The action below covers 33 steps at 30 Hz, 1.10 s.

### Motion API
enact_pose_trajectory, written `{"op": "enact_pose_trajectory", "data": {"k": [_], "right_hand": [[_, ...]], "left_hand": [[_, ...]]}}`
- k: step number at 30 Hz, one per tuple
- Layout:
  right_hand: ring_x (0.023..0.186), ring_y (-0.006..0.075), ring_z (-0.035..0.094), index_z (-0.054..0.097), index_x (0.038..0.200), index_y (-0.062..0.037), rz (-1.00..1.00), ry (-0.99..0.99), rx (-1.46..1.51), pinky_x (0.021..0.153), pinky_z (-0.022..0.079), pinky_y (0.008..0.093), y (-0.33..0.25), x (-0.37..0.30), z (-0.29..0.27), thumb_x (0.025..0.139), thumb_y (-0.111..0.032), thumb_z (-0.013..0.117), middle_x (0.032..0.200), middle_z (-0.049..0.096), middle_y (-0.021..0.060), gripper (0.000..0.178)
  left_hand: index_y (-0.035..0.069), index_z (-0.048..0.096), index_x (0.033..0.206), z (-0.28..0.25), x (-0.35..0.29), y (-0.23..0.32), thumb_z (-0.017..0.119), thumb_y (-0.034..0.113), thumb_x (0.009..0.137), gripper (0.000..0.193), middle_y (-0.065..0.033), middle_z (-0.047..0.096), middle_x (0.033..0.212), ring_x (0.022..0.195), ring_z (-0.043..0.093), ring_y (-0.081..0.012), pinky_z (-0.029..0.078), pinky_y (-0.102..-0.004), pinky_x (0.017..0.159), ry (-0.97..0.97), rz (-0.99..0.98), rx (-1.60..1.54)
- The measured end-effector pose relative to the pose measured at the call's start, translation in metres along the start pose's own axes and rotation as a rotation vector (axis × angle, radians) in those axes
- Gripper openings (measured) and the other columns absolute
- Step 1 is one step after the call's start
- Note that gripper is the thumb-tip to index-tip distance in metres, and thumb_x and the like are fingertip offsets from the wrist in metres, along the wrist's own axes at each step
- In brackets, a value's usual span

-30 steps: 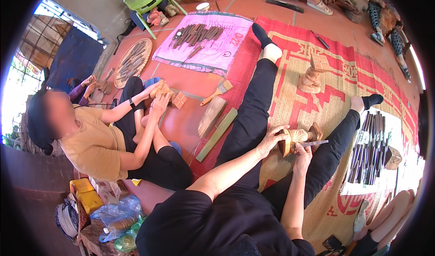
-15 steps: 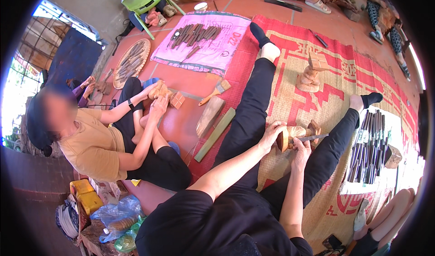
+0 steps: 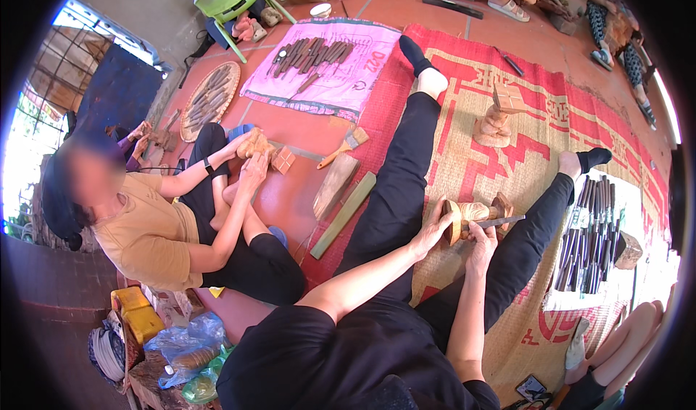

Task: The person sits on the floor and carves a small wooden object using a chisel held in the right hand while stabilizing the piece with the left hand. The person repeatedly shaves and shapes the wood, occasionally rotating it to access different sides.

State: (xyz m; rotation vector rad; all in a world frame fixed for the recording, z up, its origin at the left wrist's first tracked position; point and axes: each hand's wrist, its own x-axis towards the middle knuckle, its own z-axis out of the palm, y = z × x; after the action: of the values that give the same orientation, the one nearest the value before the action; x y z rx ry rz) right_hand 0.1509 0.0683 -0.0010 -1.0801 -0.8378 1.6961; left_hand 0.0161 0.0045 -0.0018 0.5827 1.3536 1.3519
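Between my outstretched legs lies a carved wooden figure [image 3: 475, 211] on its side, its round base toward the left. My left hand [image 3: 433, 229] is closed around the edge of that base. Close against the figure's near side, my right hand [image 3: 481, 245] grips a slim, flat-bladed carving tool [image 3: 502, 221]. The blade points to the right, and its grip end is hidden in my fingers. Farther ahead, a second carved wooden figure [image 3: 494, 127] stands upright on the red and straw-coloured mat [image 3: 464, 167].
Many dark-handled tools [image 3: 589, 239] lie on a white cloth at right; others rest on a pink cloth [image 3: 362, 94]. A brush [image 3: 344, 147], a wood block [image 3: 336, 187] and a green strip [image 3: 344, 216] lie left of my leg. A co-worker [image 3: 156, 225] sits at left, holding another carving.
My left hand has slid slightly left and down along the base, showing more of its rim. My right hand and the tool have barely moved.
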Motion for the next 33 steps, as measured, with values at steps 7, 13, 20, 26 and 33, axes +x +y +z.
{"op": "enact_pose_trajectory", "data": {"k": [7, 13, 20, 26, 33], "right_hand": [[0.061, 0.0046, 0.046, 0.064, 0.085, -0.0064, 0.008, 0.008, 0.018, 0.060, 0.036, 0.0204, -0.002, 0.000, 0.003, 0.082, 0.000, 0.070, 0.073, 0.059, -0.0045, 0.009], [0.061, 0.0047, 0.046, 0.065, 0.087, -0.0057, 0.012, 0.006, 0.011, 0.060, 0.037, 0.0207, 0.002, 0.002, -0.001, 0.082, 0.000, 0.070, 0.074, 0.058, -0.0046, 0.009], [0.061, 0.0048, 0.047, 0.065, 0.089, -0.0052, 0.012, -0.001, 0.039, 0.060, 0.039, 0.0204, 0.001, 0.002, -0.001, 0.082, 0.001, 0.070, 0.074, 0.060, -0.0042, 0.010], [0.061, 0.0047, 0.047, 0.065, 0.089, -0.0054, 0.014, 0.004, 0.018, 0.060, 0.038, 0.0203, -0.001, 0.000, 0.001, 0.083, 0.001, 0.070, 0.074, 0.059, -0.0043, 0.010], [0.061, 0.0046, 0.047, 0.065, 0.089, -0.0053, 0.011, -0.003, 0.027, 0.060, 0.038, 0.0198, -0.001, 0.000, 0.001, 0.083, 0.002, 0.069, 0.074, 0.059, -0.0042, 0.010]], "left_hand": [[0.009, 0.003, 0.157, -0.006, -0.011, 0.000, 0.065, 0.050, 0.090, 0.100, -0.0148, 0.014, 0.161, 0.149, 0.013, -0.0244, 0.016, -0.0381, 0.119, -0.153, 0.014, -0.022], [0.011, -0.005, 0.156, -0.008, -0.015, -0.003, 0.070, 0.037, 0.089, 0.104, -0.0138, 0.013, 0.160, 0.149, 0.014, -0.0239, 0.018, -0.0377, 0.119, -0.206, 0.045, 0.022], [0.014, -0.006, 0.157, -0.013, -0.019, -0.007, 0.077, 0.021, 0.083, 0.111, -0.0147, 0.013, 0.160, 0.146, 0.021, -0.0277, 0.026, -0.0395, 0.117, -0.282, 0.092, 0.018], [0.016, -0.009, 0.156, -0.015, -0.020, -0.010, 0.078, 0.011, 0.080, 0.116, -0.0152, 0.013, 0.159, 0.142, 0.031, -0.0299, 0.036, -0.0399, 0.111, -0.272, 0.107, 0.111], [0.015, -0.007, 0.156, -0.016, -0.020, -0.018, 0.076, 0.001, 0.078, 0.115, -0.0151, 0.019, 0.156, 0.134, 0.042, -0.0271, 0.044, -0.0359, 0.103, -0.240, 0.074, 0.153]]}}
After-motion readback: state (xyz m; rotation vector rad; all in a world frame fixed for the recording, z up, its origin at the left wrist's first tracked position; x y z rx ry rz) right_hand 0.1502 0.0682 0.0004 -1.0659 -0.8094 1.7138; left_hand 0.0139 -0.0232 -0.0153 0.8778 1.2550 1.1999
